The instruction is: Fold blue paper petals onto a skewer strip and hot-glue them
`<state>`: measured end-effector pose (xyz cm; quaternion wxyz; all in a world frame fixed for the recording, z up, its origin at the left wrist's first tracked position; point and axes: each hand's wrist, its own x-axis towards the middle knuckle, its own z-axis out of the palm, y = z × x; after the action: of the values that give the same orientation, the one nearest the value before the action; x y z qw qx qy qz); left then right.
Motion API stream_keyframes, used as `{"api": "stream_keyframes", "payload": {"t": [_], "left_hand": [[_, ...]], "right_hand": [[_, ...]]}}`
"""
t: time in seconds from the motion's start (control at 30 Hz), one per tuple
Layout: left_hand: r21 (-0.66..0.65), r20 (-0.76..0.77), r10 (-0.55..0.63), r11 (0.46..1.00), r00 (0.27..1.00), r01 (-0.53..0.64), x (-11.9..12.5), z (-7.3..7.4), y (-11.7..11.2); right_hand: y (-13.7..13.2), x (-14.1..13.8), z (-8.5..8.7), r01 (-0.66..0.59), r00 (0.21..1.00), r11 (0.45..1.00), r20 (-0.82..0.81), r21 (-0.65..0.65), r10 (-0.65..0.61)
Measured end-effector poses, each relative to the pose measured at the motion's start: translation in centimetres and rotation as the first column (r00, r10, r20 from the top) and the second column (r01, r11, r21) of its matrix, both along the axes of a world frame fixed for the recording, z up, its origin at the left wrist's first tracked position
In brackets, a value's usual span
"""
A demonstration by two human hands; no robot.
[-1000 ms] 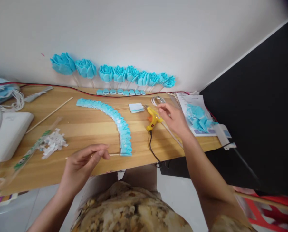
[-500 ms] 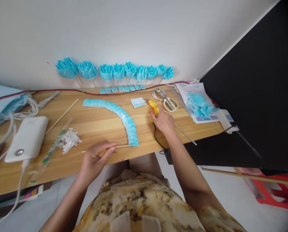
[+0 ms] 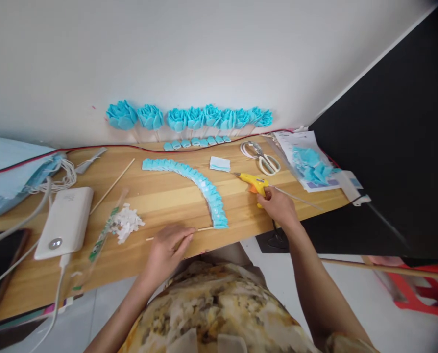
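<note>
At six o'clock on the worktop (image 3: 160, 196), the left hand (image 3: 167, 247) lies low, its fingers pressed together and pinching a thin wooden stick (image 3: 206, 229) whose far end meets the curved strip of blue petals (image 3: 200, 184). Toward three o'clock, the right hand (image 3: 279, 206) has its fingers curled round the yellow glue gun (image 3: 254, 182), nozzle pointing to ten o'clock. Scissors (image 3: 263, 158) lie just beyond it.

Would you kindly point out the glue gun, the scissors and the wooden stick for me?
glue gun (image 3: 253, 181): head view, on its yellow body.
scissors (image 3: 262, 157): head view, on the middle, near the pivot.
wooden stick (image 3: 205, 229): head view, on its bare shaft.
</note>
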<state>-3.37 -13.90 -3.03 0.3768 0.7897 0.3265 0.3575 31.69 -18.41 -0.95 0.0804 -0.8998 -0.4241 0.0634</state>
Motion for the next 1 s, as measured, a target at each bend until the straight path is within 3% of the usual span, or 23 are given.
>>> {"api": "stream_keyframes", "payload": {"t": [0.1, 0.17, 0.27, 0.33, 0.4, 0.43, 0.47, 0.53, 0.63, 0.77, 0.9, 1.0], "left_hand": [[0.031, 0.011, -0.023, 0.999, 1.0, 0.022, -0.2, 0.0, -0.1], [0.014, 0.039, -0.011, 1.0, 0.999, 0.011, -0.5, 0.0, -0.2], [-0.031, 0.073, 0.046, 0.999, 0.996, -0.044, -0.8, 0.1, -0.3], [-0.013, 0.066, 0.052, 0.999, 0.996, -0.051, -0.7, 0.7, -0.1], [0.09, 0.026, -0.007, 0.996, 1.0, 0.005, 0.0, 2.0, 0.5], [0.167, -0.011, -0.052, 0.984, 0.999, 0.053, 0.8, 2.8, 1.1], [0.253, -0.06, -0.091, 0.962, 0.994, 0.103, 1.8, 3.7, 1.9], [0.365, -0.208, -0.12, 0.911, 0.971, 0.191, 4.5, 5.4, 3.8], [0.409, -0.468, -0.047, 0.873, 0.882, 0.264, 9.6, 6.8, 7.3], [0.378, -0.722, 0.052, 0.865, 0.69, 0.33, 15.1, 5.6, 11.3], [0.406, -0.758, 0.131, 0.862, 0.639, 0.305, 17.4, 3.5, 13.4], [0.414, -0.771, 0.139, 0.851, 0.621, 0.322, 18.1, 2.9, 14.2]], "right_hand": [[-0.1, 0.7, -0.3, 0.097, 0.978, 0.982, -0.197, 0.164, -0.064], [-0.7, 0.9, -0.5, 0.214, 0.894, 0.925, -0.445, 0.315, -0.056], [-2.0, 0.5, -0.5, 0.377, 0.757, 0.771, -0.65, 0.514, 0.063], [-2.7, -0.1, 0.1, 0.433, 0.756, 0.622, -0.639, 0.652, 0.143], [-3.2, -0.5, 1.0, 0.469, 0.749, 0.492, -0.626, 0.733, 0.218], [-3.3, -0.6, 1.4, 0.493, 0.718, 0.462, -0.644, 0.738, 0.263], [-3.3, -0.7, 1.9, 0.521, 0.664, 0.458, -0.679, 0.721, 0.313], [-3.2, -0.6, 2.5, 0.56, 0.517, 0.502, -0.751, 0.659, 0.41], [-3.1, -0.5, 2.4, 0.583, 0.38, 0.541, -0.792, 0.606, 0.478], [-3.0, -0.1, 1.1, 0.575, 0.424, 0.539, -0.787, 0.616, 0.447], [-2.8, 1.0, 0.6, 0.444, 0.544, 0.58, -0.72, 0.683, 0.432], [-2.0, 2.0, 0.7, 0.424, 0.596, 0.588, -0.701, 0.689, 0.391]]}}
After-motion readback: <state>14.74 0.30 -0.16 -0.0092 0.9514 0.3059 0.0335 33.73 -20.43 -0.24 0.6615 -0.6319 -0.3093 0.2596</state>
